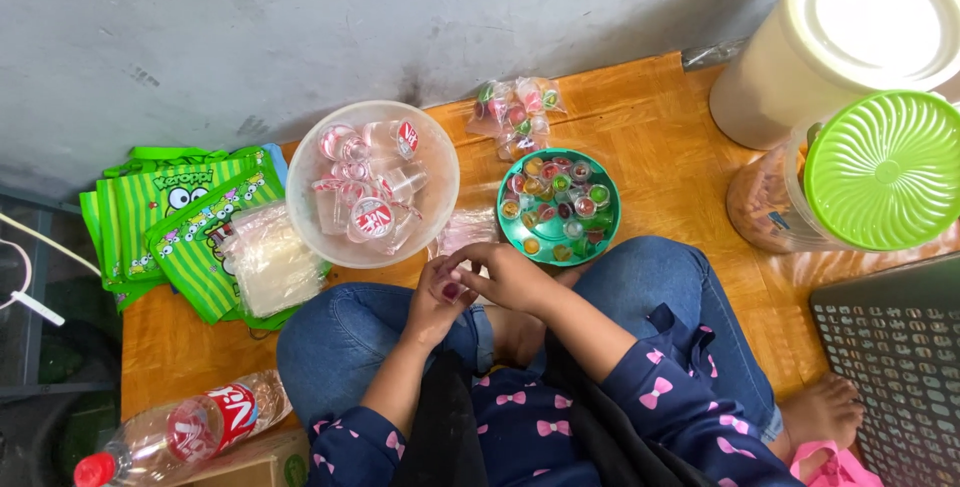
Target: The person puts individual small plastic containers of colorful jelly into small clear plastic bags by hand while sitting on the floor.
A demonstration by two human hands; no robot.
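My left hand [432, 309] and my right hand [508, 275] meet above my knees, both pinching a small red jelly cup [451, 290] and a thin clear plastic bag. Just beyond them a green round tray [609, 217] holds several small coloured jelly cups. To its left stands a clear plastic bowl [305, 209] with several small sealed cups with red and white lids. A sealed clear packet of jelly cups [515, 112] lies behind the tray on the wooden platform [660, 137].
A stack of green striped bags [185, 217] with clear plastic bags [268, 259] on top lies at the left. A plastic bottle [190, 430] lies at lower left. A cream lidded container [850, 37], a green-lidded jar [870, 172] and a dark basket [895, 367] stand at right.
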